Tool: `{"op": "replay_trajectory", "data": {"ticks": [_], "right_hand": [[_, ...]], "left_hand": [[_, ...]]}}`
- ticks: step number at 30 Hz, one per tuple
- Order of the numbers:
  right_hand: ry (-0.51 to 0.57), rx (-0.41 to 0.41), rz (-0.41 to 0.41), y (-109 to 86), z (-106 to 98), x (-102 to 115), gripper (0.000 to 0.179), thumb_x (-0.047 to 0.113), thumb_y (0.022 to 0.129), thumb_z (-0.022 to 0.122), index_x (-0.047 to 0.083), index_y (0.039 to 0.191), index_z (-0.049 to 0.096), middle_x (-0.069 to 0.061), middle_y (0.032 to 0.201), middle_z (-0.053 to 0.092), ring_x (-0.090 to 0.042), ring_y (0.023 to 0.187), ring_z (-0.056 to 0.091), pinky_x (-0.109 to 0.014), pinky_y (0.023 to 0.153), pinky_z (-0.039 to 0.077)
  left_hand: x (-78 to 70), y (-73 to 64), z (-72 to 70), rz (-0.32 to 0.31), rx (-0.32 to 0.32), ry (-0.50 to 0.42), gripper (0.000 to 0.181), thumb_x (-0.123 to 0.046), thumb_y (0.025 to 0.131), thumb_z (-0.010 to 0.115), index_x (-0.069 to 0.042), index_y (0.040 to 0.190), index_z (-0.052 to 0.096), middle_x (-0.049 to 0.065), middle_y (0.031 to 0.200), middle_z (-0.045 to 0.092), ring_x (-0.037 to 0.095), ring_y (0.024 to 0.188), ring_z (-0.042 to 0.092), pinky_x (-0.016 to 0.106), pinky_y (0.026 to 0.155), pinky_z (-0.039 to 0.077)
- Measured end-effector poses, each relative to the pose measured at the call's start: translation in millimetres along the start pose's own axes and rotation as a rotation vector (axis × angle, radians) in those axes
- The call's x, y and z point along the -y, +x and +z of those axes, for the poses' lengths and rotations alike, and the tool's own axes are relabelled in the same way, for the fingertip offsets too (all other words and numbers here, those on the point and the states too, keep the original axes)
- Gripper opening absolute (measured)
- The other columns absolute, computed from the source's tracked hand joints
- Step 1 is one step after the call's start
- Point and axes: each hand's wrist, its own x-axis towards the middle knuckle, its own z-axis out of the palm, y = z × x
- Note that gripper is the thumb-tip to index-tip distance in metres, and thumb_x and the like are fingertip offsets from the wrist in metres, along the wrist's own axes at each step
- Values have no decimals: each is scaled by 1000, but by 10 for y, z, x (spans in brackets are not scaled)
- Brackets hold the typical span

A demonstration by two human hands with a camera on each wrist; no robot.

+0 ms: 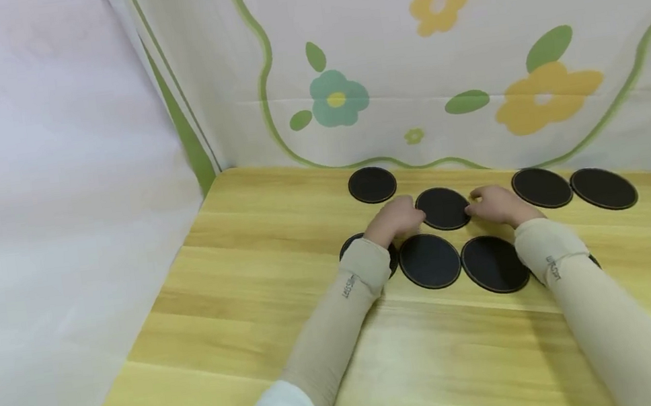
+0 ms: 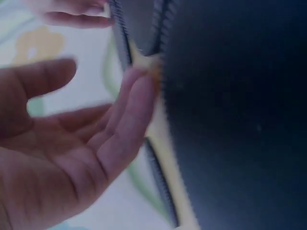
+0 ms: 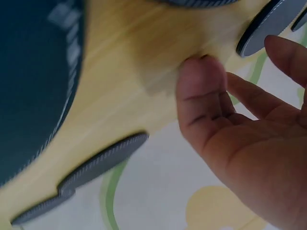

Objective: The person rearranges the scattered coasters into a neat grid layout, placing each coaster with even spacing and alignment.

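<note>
A round black coaster with a stitched rim lies on the table between the two hands. The left hand is at its left edge. In the left wrist view, that hand's fingers are bent with their tips near the tabletop, the thumb held apart and nothing gripped. At the coaster's right edge is the right hand, fingertips beside the rim. Its fingers bend loosely downward in the right wrist view, with the thumb spread away and nothing pinched. Large in that view is a nearby coaster.
A front row holds several black coasters, its two ends partly covered by the forearms. One coaster lies at back left, and two more sit side by side at back right. The wooden table meets a flower-printed cloth behind.
</note>
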Motion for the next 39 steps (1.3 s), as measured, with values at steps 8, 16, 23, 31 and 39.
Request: {"op": "replay_trajectory", "data": {"ticks": [8, 16, 23, 31, 39], "right_hand": [[144, 4, 49, 99, 72, 179, 50, 13, 101, 47, -18, 140, 44, -39, 134, 48, -33, 79, 57, -45, 72, 47], [584, 53, 152, 69, 49, 152, 49, 4, 103, 45, -8, 148, 30, -17, 85, 58, -19, 61, 57, -34, 58, 52], [753, -21, 79, 17, 34, 154, 55, 5, 106, 48, -2, 155, 24, -13, 80, 67, -14, 59, 63, -33, 59, 57], [875, -86, -14, -108, -72, 289, 59, 12, 109, 45, 5, 162, 19, -7, 74, 64, -11, 54, 54, -33, 57, 52], [1011, -122, -79, -388, -121, 435, 62, 16, 109, 46, 7, 163, 17, -4, 71, 64, -12, 56, 53, -29, 55, 49]], "left_hand": [[-21, 292, 35, -64, -80, -133, 17, -10, 104, 44, -2, 100, 58, 2, 58, 38, 13, 41, 27, 28, 44, 30], [59, 281, 26, -60, -126, -234, 30, -7, 103, 43, 4, 127, 57, 7, 80, 45, 14, 48, 28, 29, 52, 33], [-10, 232, 24, -77, -268, -263, 40, -10, 102, 46, 2, 138, 57, 20, 147, 47, 34, 123, 52, 36, 85, 43], [83, 173, 20, 6, -347, -764, 38, -1, 98, 65, -1, 136, 63, 11, 132, 62, 28, 126, 56, 40, 101, 48], [118, -52, -145, 153, -256, -989, 39, -1, 97, 67, -5, 135, 65, 2, 101, 66, 18, 89, 66, 43, 93, 53]]}}
